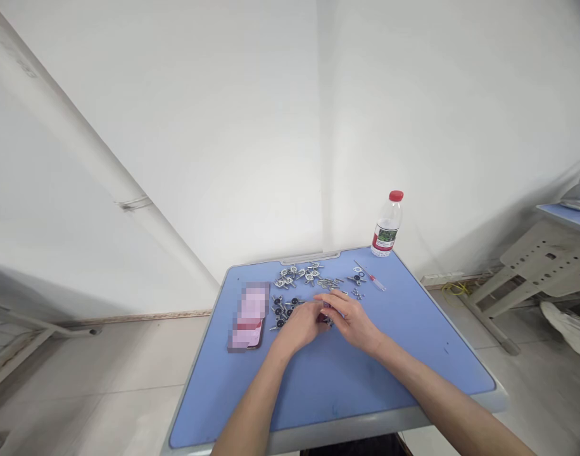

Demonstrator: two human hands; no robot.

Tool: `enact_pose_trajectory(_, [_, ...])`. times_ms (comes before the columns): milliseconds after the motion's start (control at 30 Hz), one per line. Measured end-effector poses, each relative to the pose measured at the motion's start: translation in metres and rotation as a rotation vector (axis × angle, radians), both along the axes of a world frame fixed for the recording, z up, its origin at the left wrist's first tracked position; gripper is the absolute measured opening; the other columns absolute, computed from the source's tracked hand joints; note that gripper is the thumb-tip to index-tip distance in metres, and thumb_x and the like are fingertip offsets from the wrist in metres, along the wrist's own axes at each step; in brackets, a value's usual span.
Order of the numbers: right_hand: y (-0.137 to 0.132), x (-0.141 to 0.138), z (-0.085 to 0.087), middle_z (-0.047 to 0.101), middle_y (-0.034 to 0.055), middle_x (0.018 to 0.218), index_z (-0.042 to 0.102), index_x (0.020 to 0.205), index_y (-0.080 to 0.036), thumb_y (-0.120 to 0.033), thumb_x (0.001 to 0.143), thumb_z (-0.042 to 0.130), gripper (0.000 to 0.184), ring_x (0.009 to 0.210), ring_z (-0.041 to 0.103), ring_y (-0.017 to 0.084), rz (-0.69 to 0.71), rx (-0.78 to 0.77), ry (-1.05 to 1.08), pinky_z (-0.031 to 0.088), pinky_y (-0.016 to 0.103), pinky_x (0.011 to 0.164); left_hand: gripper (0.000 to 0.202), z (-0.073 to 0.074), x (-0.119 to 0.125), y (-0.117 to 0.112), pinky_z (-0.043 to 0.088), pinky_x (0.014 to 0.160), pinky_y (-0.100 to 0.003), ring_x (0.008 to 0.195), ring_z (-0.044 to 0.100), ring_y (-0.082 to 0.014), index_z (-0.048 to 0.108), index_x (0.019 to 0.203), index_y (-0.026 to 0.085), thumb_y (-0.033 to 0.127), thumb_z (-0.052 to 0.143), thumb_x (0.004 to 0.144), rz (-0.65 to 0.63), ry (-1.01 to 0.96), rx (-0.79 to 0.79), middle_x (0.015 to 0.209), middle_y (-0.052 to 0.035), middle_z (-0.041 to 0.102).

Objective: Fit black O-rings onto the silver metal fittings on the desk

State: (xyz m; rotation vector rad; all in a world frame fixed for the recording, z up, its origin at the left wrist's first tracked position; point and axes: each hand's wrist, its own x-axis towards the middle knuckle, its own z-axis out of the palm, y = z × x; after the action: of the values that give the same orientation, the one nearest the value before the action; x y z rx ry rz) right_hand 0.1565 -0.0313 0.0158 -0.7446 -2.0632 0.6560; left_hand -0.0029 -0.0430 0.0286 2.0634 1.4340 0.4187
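My left hand (303,326) and my right hand (351,320) meet over the middle of the blue desk top. Their fingers are bent together around a small metal part (328,322), mostly covered by the fingers, so its kind cannot be made out. Close to my left hand lie several small metal fittings with round black discs (278,301). Beyond the hands is a group of silver ring-shaped fittings (286,276), with a heap of thin metal pins or screws (328,282) beside it. Tiny metal pieces (358,294) lie past my right hand.
A screwdriver with a clear and red handle (377,283) lies at the back right, near another black-disc fitting (357,278). A red-capped water bottle (387,225) stands at the far right corner. A phone (254,313), partly pixelated, rests on the left. The wall (223,158) rises behind the desk (366,392).
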Motion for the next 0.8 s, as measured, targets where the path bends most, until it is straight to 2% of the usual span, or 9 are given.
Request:
enact_pose_trajectory(200, [0.003, 0.009, 0.001, 0.063, 0.0058, 0.091, 0.043, 0.127, -0.024, -0.020, 0.096, 0.034, 0.033, 0.080, 0.060, 0.019, 0.015, -0.091, 0.000, 0.051, 0.035, 0.074, 0.009, 0.000, -0.002, 0.001, 0.031, 0.057, -0.026, 0.064, 0.050, -0.0164, 0.059, 0.078, 0.018, 0.020, 0.052, 0.072, -0.039, 0.042, 0.002, 0.071, -0.0011, 0.059])
enact_pose_trajectory(367, [0.002, 0.009, 0.003, 0.060, 0.0080, 0.095, 0.052, 0.115, -0.024, -0.024, 0.095, 0.040, 0.023, 0.083, 0.058, 0.021, -0.033, 0.023, -0.090, 0.049, 0.036, 0.072, 0.013, -0.003, -0.003, 0.001, 0.033, 0.060, -0.026, 0.066, 0.051, -0.0163, 0.060, 0.081, 0.019, 0.019, 0.051, 0.072, -0.047, 0.020, -0.003, 0.074, -0.0006, 0.061])
enact_pose_trajectory(467, [0.003, 0.007, 0.003, 0.059, 0.0067, 0.091, 0.054, 0.116, -0.025, -0.023, 0.095, 0.040, 0.026, 0.081, 0.057, 0.020, -0.035, 0.005, -0.052, 0.049, 0.035, 0.072, 0.012, -0.004, -0.003, 0.001, 0.033, 0.060, -0.026, 0.066, 0.052, -0.0167, 0.060, 0.080, 0.018, 0.019, 0.052, 0.072, -0.043, 0.004, -0.012, 0.076, -0.0013, 0.062])
enact_pose_trajectory(667, [0.004, 0.013, 0.009, 0.064, 0.0042, 0.094, 0.049, 0.128, -0.028, -0.019, 0.096, 0.035, 0.036, 0.089, 0.059, 0.018, 0.124, -0.083, -0.046, 0.048, 0.035, 0.084, 0.008, -0.005, -0.005, 0.001, 0.032, 0.058, -0.026, 0.064, 0.050, -0.0161, 0.058, 0.077, 0.018, 0.019, 0.052, 0.071, -0.050, -0.002, -0.026, 0.071, -0.0003, 0.059])
enact_pose_trajectory(800, [0.005, 0.014, 0.007, 0.060, 0.0079, 0.100, 0.055, 0.120, -0.025, -0.023, 0.094, 0.044, 0.029, 0.089, 0.057, 0.019, 0.055, -0.022, -0.037, 0.050, 0.036, 0.079, 0.012, -0.005, -0.004, 0.001, 0.033, 0.060, -0.025, 0.067, 0.052, -0.0159, 0.059, 0.082, 0.018, 0.018, 0.051, 0.073, -0.056, -0.037, -0.017, 0.075, -0.0007, 0.061])
